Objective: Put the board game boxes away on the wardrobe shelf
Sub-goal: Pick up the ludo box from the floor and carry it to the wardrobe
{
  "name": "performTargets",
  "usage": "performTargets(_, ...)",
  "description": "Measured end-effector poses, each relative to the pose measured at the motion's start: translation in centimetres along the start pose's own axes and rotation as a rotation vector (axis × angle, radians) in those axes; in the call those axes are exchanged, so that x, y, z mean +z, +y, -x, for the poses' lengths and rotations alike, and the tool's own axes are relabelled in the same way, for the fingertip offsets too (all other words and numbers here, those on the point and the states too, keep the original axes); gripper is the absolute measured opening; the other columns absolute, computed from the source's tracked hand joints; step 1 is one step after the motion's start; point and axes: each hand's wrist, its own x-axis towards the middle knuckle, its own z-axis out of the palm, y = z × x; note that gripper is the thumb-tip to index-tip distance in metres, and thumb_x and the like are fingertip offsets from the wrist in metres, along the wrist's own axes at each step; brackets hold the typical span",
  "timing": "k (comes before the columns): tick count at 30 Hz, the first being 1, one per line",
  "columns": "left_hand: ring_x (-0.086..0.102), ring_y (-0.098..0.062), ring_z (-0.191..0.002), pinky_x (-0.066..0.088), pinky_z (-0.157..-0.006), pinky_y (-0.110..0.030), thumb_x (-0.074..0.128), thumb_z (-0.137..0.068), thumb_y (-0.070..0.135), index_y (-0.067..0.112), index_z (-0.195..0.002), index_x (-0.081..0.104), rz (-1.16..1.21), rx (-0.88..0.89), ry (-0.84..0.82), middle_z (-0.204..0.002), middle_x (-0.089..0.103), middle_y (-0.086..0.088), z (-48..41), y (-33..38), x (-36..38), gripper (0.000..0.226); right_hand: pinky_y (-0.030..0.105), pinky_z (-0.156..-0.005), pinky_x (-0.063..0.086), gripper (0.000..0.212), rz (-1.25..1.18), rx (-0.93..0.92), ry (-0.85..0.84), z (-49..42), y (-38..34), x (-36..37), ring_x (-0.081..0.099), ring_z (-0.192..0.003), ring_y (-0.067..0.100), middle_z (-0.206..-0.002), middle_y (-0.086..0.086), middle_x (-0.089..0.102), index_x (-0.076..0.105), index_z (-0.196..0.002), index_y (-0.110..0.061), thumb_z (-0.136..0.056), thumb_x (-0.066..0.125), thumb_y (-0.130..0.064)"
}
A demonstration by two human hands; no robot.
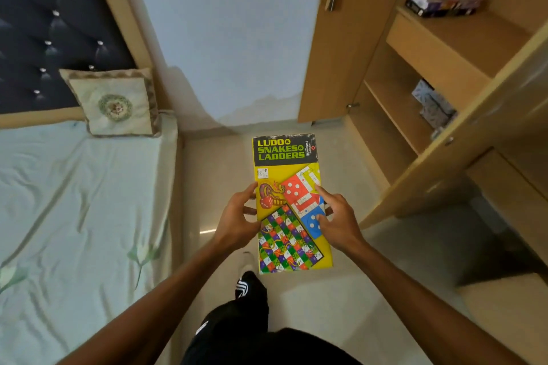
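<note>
I am gripping the flat yellow cardboard Ludo box (289, 201) by both long edges, left hand (237, 221) and right hand (336, 221) clamped, keeping it level for the open wooden wardrobe shelf (462, 38) far right.

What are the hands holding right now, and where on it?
Both hands hold the yellow Ludo and Snakes & Ladders box by its long edges near the middle: left hand on the left edge, right hand on the right edge.
</note>
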Motion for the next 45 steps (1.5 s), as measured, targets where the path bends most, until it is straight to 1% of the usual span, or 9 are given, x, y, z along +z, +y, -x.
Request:
performTargets(8,0.059,-0.015,-0.103,0.056,-0.061,-0.021,0.084,-0.071,0.017,0.028,-0.149,0.031,-0.080,0.042,-0.130,-0.133,0.045,0.001,-23.5,4.1,-4.5,0.095,0.021,-0.067,0.056,0.059,-0.020,0.077,0.131,-20.0,-3.0,-2.2,0.059,-0.098,0.016,-0.113,0.001,0.048,0.041,-0.143,-0.027,-0.091,0.062,-0.008)
performTargets(17,0.057,-0.012,-0.104,0.050,-0.062,-0.018,0.082,-0.074,0.023,0.028,-0.146,0.037,-0.204,0.147,-0.306,-0.137,0.043,-0.004,-47.4,9.1,-1.3,0.085,0.028,-0.074,0.058,0.061,-0.097,0.172,0.300,-39.4,0.0,-6.7,0.059,-0.094,0.014,-0.110,0.003,0.050,0.043,-0.141,-0.027,-0.088,0.061,-0.002)
performTargets(22,0.057,-0.012,-0.099,0.049,-0.059,-0.014,0.083,-0.072,0.020,0.027,-0.142,0.042,-0.178,0.171,-0.332,-0.134,0.046,-0.003,-60.1,13.2,2.7,0.082,0.037,-0.077,0.061,0.059,-0.184,0.196,0.356,-51.0,3.1,-11.4,0.063,-0.104,0.016,-0.121,0.002,0.053,0.048,-0.138,-0.031,-0.088,0.061,-0.002)
performTargets(26,0.059,-0.013,-0.098,0.055,-0.066,-0.025,0.083,-0.072,0.020,0.026,-0.141,0.044,-0.164,0.191,-0.350,-0.129,0.047,-0.001,-70.0,17.0,5.9,0.080,0.036,-0.078,0.061,0.056,-0.219,0.227,0.413,-59.3,4.3,-16.4,0.060,-0.109,0.015,-0.123,0.002,0.051,0.048,-0.138,-0.027,-0.089,0.061,-0.002)
performTargets(31,0.062,0.003,-0.081,0.050,-0.056,-0.011,0.081,-0.071,0.002,0.027,-0.128,0.052,-0.031,0.268,-0.455,-0.108,0.056,0.009,-80.5,23.4,12.2,0.069,0.043,-0.087,0.058,0.056,-0.173,0.249,0.488,-67.7,7.8,-24.3,0.060,-0.113,0.016,-0.128,0.002,0.056,0.050,-0.135,-0.029,-0.088,0.059,0.000)
performTargets(34,0.061,-0.005,-0.081,0.056,-0.059,-0.023,0.080,-0.070,-0.004,0.024,-0.132,0.052,0.010,0.306,-0.502,-0.115,0.056,0.000,-86.2,27.2,16.9,0.073,0.042,-0.092,0.055,0.055,-0.135,0.273,0.574,-71.8,9.8,-29.4,0.059,-0.115,0.018,-0.127,0.004,0.057,0.051,-0.135,-0.023,-0.087,0.058,0.003)
performTargets(38,0.061,0.017,-0.072,0.051,-0.058,-0.008,0.069,-0.071,-0.020,0.030,-0.118,0.045,0.105,0.392,-0.604,-0.096,0.055,0.017,-94.1,33.3,23.8,0.073,0.044,-0.089,0.056,0.054,-0.079,0.290,0.683,-77.9,13.5,-37.3,0.062,-0.106,0.021,-0.119,0.003,0.055,0.053,-0.134,-0.020,-0.086,0.059,0.003)
performTargets(41,0.066,0.003,-0.084,0.057,-0.071,-0.018,0.068,-0.070,-0.024,0.030,-0.110,0.052,0.090,0.436,-0.686,-0.104,0.059,0.012,-100.1,37.3,28.8,0.068,0.046,-0.088,0.056,0.053,-0.063,0.303,0.764,-82.1,15.9,-43.1,0.063,-0.103,0.024,-0.117,0.008,0.057,0.055,-0.132,-0.019,-0.085,0.060,0.003)
performTargets(45,0.060,-0.009,-0.089,0.055,-0.074,-0.028,0.082,-0.067,0.005,0.035,-0.111,0.053,0.106,0.470,-0.742,-0.109,0.062,0.009,-106.8,44.0,35.2,0.060,0.047,-0.091,0.055,0.050,-0.124,0.336,0.851,-87.2,18.4,-50.8,0.063,-0.110,0.022,-0.124,0.006,0.059,0.056,-0.131,-0.018,-0.085,0.060,0.003)
